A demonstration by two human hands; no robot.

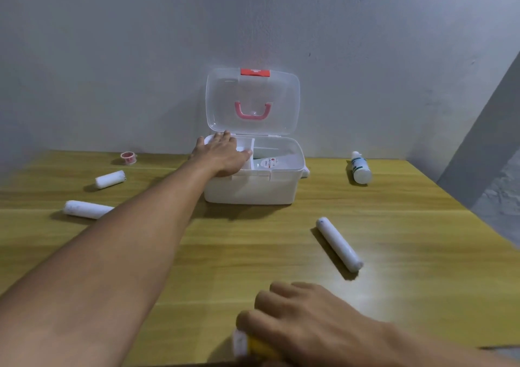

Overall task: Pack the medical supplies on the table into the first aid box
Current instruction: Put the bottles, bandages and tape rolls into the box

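Observation:
The white first aid box (253,189) stands at the back of the wooden table, its clear lid (253,99) with a pink handle raised against the wall. My left hand (223,154) lies over the box's left inner tray, fingers spread, holding nothing I can see. At the table's near edge my right hand (304,319) closes over a small yellow and white item (247,345), mostly hidden beneath it. Three white bandage rolls lie loose: one (110,179) at far left, one (85,209) left, one (339,243) right. A white bottle (360,168) lies right of the box.
A small red tape roll (128,157) sits at the back left near the wall. The wooden table (422,240) ends at a right edge with grey floor beyond it. A grey wall (112,71) stands directly behind the box.

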